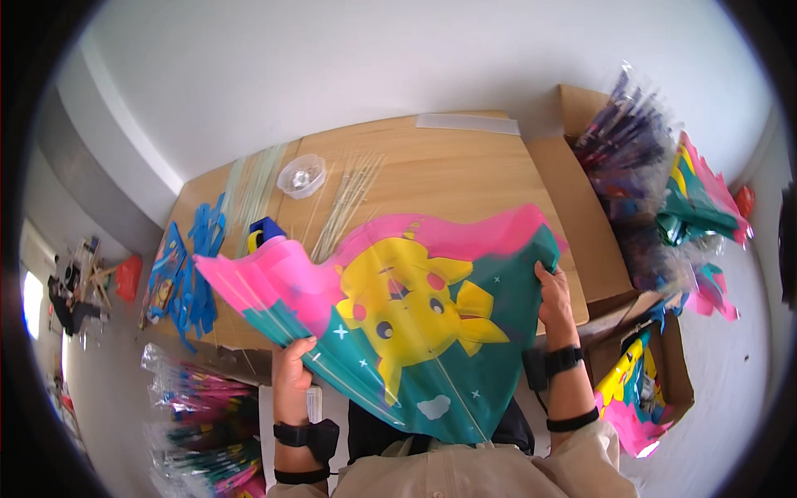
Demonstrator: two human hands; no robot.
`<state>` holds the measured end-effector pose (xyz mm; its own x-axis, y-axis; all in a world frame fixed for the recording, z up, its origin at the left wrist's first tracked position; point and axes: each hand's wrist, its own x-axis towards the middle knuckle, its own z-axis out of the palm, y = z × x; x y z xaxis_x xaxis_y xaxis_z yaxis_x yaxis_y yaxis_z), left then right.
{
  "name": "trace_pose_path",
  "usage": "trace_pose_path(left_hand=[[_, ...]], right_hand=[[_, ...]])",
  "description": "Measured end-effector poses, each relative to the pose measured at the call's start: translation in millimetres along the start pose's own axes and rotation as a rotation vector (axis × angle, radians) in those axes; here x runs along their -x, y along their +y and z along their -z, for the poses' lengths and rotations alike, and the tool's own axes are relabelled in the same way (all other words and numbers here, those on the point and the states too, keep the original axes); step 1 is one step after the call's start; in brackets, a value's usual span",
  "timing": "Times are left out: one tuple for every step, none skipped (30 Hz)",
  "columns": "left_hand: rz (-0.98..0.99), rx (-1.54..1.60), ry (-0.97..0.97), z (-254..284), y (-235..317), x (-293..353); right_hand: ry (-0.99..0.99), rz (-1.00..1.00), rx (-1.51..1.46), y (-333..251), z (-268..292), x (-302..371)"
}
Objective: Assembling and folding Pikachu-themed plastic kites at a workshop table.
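Observation:
I hold a plastic kite [407,315] spread out in front of me, pink along the top, teal below, with a yellow cartoon animal in the middle. My left hand [292,373] grips its lower left edge, where a thin rod runs under the film. My right hand [554,297] pinches the kite's right corner. Both wrists wear black bands. The kite hangs over the near edge of a wooden table [448,170] and hides part of it.
On the table lie a bundle of thin pale rods [344,199], a clear round tub [301,176], a blue tape dispenser [264,232] and blue plastic pieces [195,266]. Cardboard boxes of bagged kites [639,158] stand right. More packed kites [203,423] lie lower left.

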<state>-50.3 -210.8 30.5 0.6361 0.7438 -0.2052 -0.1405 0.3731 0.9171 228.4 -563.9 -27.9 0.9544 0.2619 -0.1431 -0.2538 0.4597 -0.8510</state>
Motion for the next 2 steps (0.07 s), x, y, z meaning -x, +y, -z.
trace_pose_path(left_hand=[[-0.021,0.002,0.012,-1,1,2],[-0.033,0.002,0.022,-6,0,3]], right_hand=[[-0.083,0.087,0.059,-5,-22,5],[-0.157,0.125,0.171,-12,-45,12]])
